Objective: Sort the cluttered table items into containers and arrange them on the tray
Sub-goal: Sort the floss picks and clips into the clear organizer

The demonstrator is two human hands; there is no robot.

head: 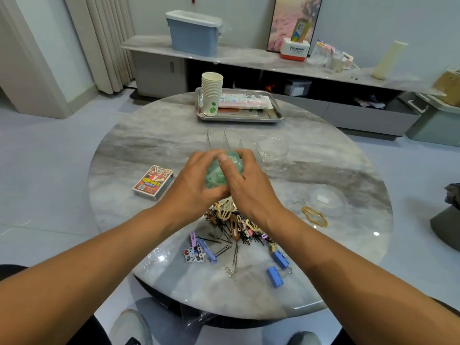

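Both hands grip a clear round container filled with green clips (216, 173) above the middle of the round marble table (149, 145). My left hand (196, 181) wraps its left side, and my right hand (245, 183) covers its top and right side, thumb on the lid. Below the hands lies a pile of hair clips, bobby pins and paper clips (236, 232). Two blue binder clips (277, 268) lie at the pile's right. A steel tray (275, 113) at the table's far side holds a stack of paper cups (211, 93) and flat packets.
An empty clear jar (272, 151) and clear plastic cups (224, 138) stand behind the hands. A clear lid (327, 199) and a gold clip (315, 216) lie at right. A card box (153, 181) lies at left. A low cabinet with a blue bin (193, 37) is behind.
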